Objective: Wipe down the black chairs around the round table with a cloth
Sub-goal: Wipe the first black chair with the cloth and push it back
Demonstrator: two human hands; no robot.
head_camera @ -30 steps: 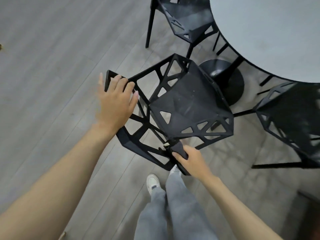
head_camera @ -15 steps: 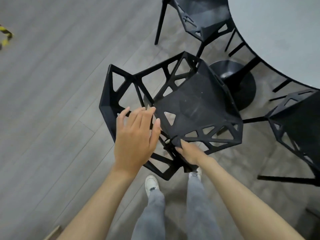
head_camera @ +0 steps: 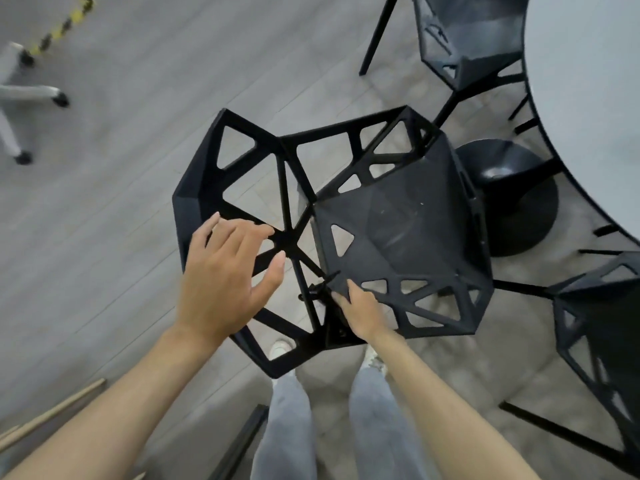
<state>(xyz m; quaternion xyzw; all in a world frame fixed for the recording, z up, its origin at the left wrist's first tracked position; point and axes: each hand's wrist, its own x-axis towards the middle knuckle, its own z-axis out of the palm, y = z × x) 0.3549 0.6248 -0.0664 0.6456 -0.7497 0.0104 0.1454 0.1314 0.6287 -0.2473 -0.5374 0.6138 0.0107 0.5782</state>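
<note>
Judging by the other black chairs (head_camera: 471,39) waiting at the round table (head_camera: 588,98), much wiping remains: the left hand (head_camera: 221,282) hovers fingers apart over the near chair (head_camera: 398,230) backrest, the right hand (head_camera: 362,311) pinches a barely visible dark cloth (head_camera: 337,329) at the seat's near corner.

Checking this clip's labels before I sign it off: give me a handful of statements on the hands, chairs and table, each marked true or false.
1. The left hand lies over the open backrest struts of the nearest black chair with fingers spread. True.
2. The right hand is raised above the round table. False: it is low, at the seat's near edge.
3. More than one black chair is in view. True: a second chair and a third chair show.
4. The table's black pedestal base stands on the floor beyond the nearest chair. True.
5. A cloth lies spread on the seat. False: the seat is bare.
</note>
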